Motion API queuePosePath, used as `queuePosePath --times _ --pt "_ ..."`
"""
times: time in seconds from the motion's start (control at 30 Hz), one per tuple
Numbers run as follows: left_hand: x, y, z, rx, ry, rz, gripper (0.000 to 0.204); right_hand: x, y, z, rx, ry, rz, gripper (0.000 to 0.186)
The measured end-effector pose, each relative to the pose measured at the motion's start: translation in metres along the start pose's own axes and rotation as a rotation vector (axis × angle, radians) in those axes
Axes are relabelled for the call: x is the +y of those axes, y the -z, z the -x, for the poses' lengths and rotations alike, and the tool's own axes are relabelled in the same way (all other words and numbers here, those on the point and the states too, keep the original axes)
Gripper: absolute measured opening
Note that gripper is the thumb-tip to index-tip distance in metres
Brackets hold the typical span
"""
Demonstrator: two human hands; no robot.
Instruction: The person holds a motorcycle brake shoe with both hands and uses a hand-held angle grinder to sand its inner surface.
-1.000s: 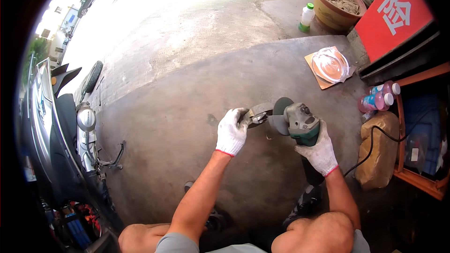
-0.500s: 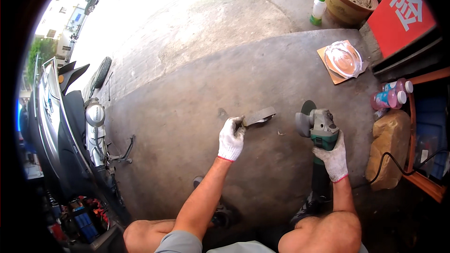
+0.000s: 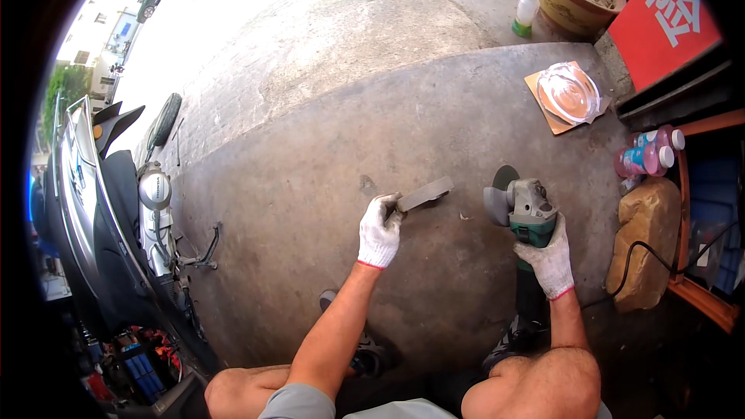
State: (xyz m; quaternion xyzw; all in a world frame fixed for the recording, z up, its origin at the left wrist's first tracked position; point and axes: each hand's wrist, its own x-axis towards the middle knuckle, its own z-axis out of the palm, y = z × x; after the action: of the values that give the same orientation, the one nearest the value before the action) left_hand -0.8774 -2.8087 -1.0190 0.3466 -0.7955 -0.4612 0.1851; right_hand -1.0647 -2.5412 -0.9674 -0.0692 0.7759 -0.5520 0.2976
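My left hand [image 3: 379, 231], in a white knitted glove with a red cuff edge, is closed on one end of a narrow flat grey piece [image 3: 426, 195]. The piece points away to the right, and its exact kind is not clear. In a matching glove, my right hand [image 3: 549, 258] is wrapped round the green and grey body of an angle grinder [image 3: 531, 213]. A dark disc [image 3: 506, 178] and a grey guard show on the grinder's left side. The grey piece and the disc are apart. Whether the disc spins cannot be made out.
A motorcycle [image 3: 101, 209] stands at left. Behind it lies a tyre [image 3: 165, 119]. At right are a brown wrapped bundle [image 3: 642, 244], pink bottles [image 3: 646, 160], a black cable [image 3: 630, 264], a square board [image 3: 565, 98], a green-capped bottle [image 3: 526, 12] and a plant pot [image 3: 574, 23].
The grey piece has turned in my left hand and now shows a straight narrow face. The grinder has shifted slightly left in view.
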Motion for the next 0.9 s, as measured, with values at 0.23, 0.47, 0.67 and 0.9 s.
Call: queuePosePath --times 0.23,0.47,0.67,0.9 --pt "0.000 0.001 0.002 -0.002 0.007 -0.011 0.036 -0.001 -0.001 0.002 -0.006 0.007 0.045 0.081" --pt "-0.010 -0.005 0.002 0.065 0.084 0.007 0.028 0.009 -0.006 0.002 -0.041 0.038 0.061 0.080" --pt "-0.005 -0.019 0.003 0.061 0.271 0.334 0.023 0.009 -0.020 -0.001 -0.130 -0.021 -0.032 0.082" --pt "0.005 -0.025 0.002 0.048 0.360 0.451 0.022 0.002 -0.028 -0.004 -0.177 -0.025 0.021 0.088"
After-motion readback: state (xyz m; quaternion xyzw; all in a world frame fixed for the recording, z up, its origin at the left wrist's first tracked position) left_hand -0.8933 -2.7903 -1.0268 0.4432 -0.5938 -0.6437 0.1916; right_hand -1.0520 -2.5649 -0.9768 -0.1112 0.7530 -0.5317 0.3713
